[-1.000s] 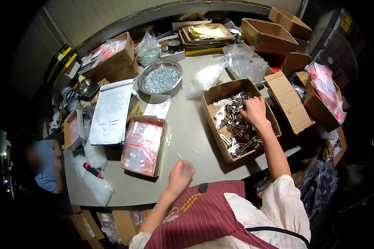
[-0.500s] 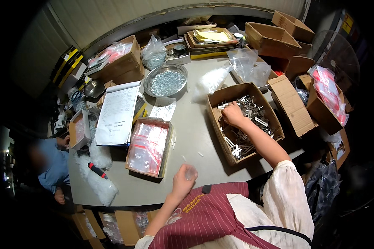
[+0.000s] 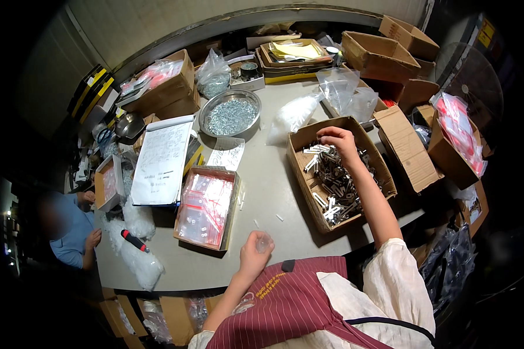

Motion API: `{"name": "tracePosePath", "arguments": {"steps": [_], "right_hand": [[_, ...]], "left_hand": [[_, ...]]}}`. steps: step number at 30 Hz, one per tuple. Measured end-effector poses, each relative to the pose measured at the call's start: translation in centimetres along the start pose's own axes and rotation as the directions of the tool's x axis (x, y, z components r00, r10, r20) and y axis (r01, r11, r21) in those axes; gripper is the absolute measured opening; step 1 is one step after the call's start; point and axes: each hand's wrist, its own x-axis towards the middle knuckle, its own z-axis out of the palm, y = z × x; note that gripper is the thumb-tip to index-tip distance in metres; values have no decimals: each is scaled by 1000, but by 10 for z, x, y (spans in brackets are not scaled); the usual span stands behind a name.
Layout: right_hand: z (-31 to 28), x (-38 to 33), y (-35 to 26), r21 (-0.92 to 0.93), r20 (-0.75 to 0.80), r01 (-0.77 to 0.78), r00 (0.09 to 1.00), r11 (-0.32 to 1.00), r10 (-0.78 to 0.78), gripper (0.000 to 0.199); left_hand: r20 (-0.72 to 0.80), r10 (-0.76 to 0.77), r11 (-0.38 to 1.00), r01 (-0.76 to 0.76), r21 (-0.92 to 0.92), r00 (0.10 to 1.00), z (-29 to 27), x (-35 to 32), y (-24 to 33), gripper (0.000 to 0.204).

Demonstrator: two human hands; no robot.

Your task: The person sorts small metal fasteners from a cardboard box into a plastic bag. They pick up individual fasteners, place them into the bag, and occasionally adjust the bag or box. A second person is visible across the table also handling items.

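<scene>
My left hand (image 3: 254,256) is at the near table edge, its fingers closed round a small clear plastic bag (image 3: 264,242). Over the far side of an open cardboard box (image 3: 310,200), my right hand (image 3: 339,143) has its fingertips drawn together. Whatever they pinch is too small to make out. Inside that box lie many dark and silvery slotted metal pieces (image 3: 337,180). Left of it, a shallow carton (image 3: 229,232) holds clear zip bags (image 3: 206,203) with red strips, some with small white pieces in them. A few thin white pieces (image 3: 280,218) lie loose on the table between.
A steel bowl of small metal parts (image 3: 230,113), a clipboard with papers (image 3: 162,157) and a bag of white pieces (image 3: 294,116) stand farther back. A red-black tool (image 3: 135,240) lies on clear bags at left. Cartons crowd the right side (image 3: 407,148). Another person in blue (image 3: 75,224) sits at left.
My right hand has risen a little from the metal pieces, toward the box's far rim. My left hand stays nearly still with the bag. The other person's hand has moved up.
</scene>
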Motion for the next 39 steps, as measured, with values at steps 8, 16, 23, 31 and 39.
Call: {"name": "tracePosePath", "arguments": {"steps": [8,16,23,31,39], "right_hand": [[29,-7,49,-759,360,338,930,556,-74,19],[40,-17,62,-804,339,216,932,554,128,26],[43,-15,31,-832,260,246,965,497,-42,17],[114,-108,-130,-378,429,498,841,780,-330,20],[160,-147,-127,-423,778,453,626,785,58,23]], "left_hand": [[114,-46,999,48,-16,992,-4,1,21,33],[100,-2,1000,3,-12,995,-7,-2,23,36],[103,5,992,8,-124,995,-10,9,29,30],[48,42,974,-30,-226,998,-19,29,62,23],[-11,164,981,-164,-106,986,-20,29,67,33]]}}
